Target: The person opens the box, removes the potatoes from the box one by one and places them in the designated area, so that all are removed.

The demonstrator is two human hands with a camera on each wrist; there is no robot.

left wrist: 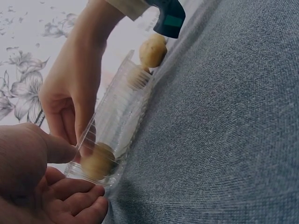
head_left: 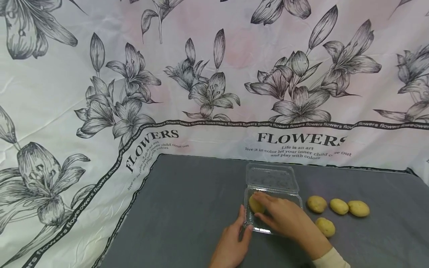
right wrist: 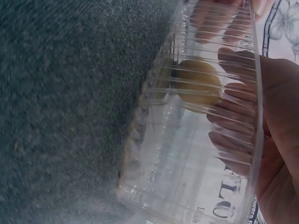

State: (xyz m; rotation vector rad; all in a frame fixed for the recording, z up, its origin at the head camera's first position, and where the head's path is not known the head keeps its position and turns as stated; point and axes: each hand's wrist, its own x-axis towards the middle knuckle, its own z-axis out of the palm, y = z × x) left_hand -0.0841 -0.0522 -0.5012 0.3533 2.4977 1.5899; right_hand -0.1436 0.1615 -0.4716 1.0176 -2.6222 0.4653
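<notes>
A clear hinged plastic container [head_left: 264,226] stands with its lid [head_left: 271,176] folded back. My left hand [head_left: 231,240] holds its left side, the thumb by the near corner and the other fingers along the outer wall. Inside, at the left end, a yellow potato [head_left: 255,204] sits low, blurred in the left wrist view. My right hand [head_left: 285,216] reaches in from the right and grips this potato, thumb and fingers about it. Through the ribbed wall in the right wrist view, the potato [right wrist: 198,86] shows beside the fingertips, whose exact contact is partly hidden.
Right of the container lie several loose potatoes: one [head_left: 316,204] close to it, two more in a row [head_left: 339,206], and one [head_left: 325,227] nearer, beside the right forearm. A grey cloth [head_left: 187,208] covers the table. A flower-printed sheet [head_left: 214,137] hangs behind.
</notes>
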